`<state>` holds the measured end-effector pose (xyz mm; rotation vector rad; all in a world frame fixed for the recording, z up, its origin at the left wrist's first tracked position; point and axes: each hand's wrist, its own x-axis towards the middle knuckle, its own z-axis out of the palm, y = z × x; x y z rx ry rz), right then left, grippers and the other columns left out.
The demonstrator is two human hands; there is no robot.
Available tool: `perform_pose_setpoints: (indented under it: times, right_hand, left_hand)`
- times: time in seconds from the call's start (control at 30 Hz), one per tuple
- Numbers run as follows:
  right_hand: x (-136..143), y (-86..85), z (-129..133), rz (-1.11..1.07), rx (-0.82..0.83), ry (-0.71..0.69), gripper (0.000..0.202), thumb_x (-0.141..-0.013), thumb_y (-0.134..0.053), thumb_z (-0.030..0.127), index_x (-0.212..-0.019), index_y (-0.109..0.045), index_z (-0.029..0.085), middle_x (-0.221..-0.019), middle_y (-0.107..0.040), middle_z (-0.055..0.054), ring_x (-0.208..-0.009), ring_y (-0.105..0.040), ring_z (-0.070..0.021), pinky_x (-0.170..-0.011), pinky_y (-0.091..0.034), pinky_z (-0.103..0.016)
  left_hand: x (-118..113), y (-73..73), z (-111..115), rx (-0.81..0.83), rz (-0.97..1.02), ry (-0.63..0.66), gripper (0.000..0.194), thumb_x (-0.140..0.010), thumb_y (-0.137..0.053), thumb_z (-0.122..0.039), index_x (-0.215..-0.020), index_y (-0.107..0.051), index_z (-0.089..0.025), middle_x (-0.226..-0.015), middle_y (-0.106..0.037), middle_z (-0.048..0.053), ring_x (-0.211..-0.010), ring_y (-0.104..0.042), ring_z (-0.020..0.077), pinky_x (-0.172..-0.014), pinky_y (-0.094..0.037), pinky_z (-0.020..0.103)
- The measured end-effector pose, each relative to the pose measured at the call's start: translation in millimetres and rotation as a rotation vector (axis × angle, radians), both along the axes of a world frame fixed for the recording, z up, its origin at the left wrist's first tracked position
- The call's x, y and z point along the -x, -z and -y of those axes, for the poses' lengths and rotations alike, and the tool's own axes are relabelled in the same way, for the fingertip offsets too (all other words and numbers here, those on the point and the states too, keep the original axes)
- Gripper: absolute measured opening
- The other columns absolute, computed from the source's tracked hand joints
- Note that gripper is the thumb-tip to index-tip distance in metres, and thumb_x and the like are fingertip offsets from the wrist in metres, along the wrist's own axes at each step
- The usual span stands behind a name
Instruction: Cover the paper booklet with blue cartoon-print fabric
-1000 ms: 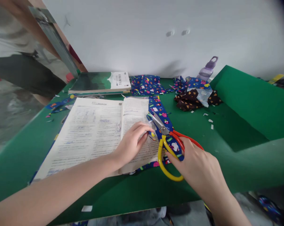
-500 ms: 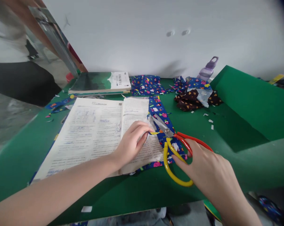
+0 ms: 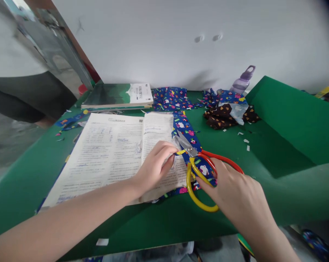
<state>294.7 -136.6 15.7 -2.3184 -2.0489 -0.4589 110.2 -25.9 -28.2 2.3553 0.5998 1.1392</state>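
Observation:
My right hand (image 3: 235,182) grips a pair of scissors (image 3: 192,151) with one red and one yellow handle. Their blades are parted and lie over patterned blue fabric (image 3: 190,135), which sticks out beyond the right page of an open book (image 3: 99,156). My left hand (image 3: 156,163) rests over that page, thumb and fingertips pinching a narrow blue-and-yellow edge of the fabric beside the blades. The fingertips partly hide this edge.
Stacked books (image 3: 117,95) lie at the back beside another blue fabric piece (image 3: 169,97). Brown fabric scraps (image 3: 219,115), a purple bottle (image 3: 242,82) and a green panel (image 3: 295,116) stand rightward. Paper bits (image 3: 246,141) litter the green table (image 3: 142,227). A person (image 3: 19,80) stands left.
The scissors and my right hand have shifted slightly left, towards my left hand. The left hand keeps its pinch. The person at left has moved, and a lowered hand now shows beside the table.

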Motion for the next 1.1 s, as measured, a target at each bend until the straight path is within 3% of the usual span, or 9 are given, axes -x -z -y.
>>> perform_pose_setpoints:
  times: [0.23,0.67,1.1]
  right_hand:
    - [-3.3,-2.6,6.6,0.063,-0.045,-0.035,0.045,-0.076,-0.062,0.051,-0.103,-0.056,0.015,-0.065,-0.063,-0.001,-0.048,-0.059,-0.0174,-0.042,-0.036,-0.027]
    - [5.0,0.5,-22.9,0.052,0.026,-0.016,0.040,-0.080,-0.061,0.043,-0.106,-0.056,0.012,-0.074,-0.065,-0.004,-0.055,-0.062,-0.0186,-0.044,-0.034,-0.028]
    - [10.4,2.7,-40.9,0.081,0.058,-0.020,0.031,-0.085,-0.053,0.042,-0.094,-0.056,0.012,-0.073,-0.065,-0.007,-0.053,-0.062,-0.0181,-0.042,-0.030,-0.027]
  left_hand:
    - [-0.6,-0.2,-0.1,0.000,0.002,-0.010,0.011,-0.092,-0.043,-0.009,-0.097,-0.048,-0.018,-0.097,-0.053,0.005,-0.096,-0.049,0.0160,-0.081,-0.044,0.031]
    - [-2.1,-1.3,-0.2,-0.055,-0.006,0.023,0.017,-0.090,-0.044,-0.003,-0.100,-0.047,-0.017,-0.101,-0.055,0.006,-0.101,-0.049,0.0163,-0.085,-0.045,0.033]
    - [-3.2,0.5,-0.8,-0.022,-0.013,0.075,0.022,-0.091,-0.040,-0.002,-0.101,-0.048,-0.020,-0.099,-0.054,0.005,-0.099,-0.049,0.0176,-0.083,-0.047,0.036]
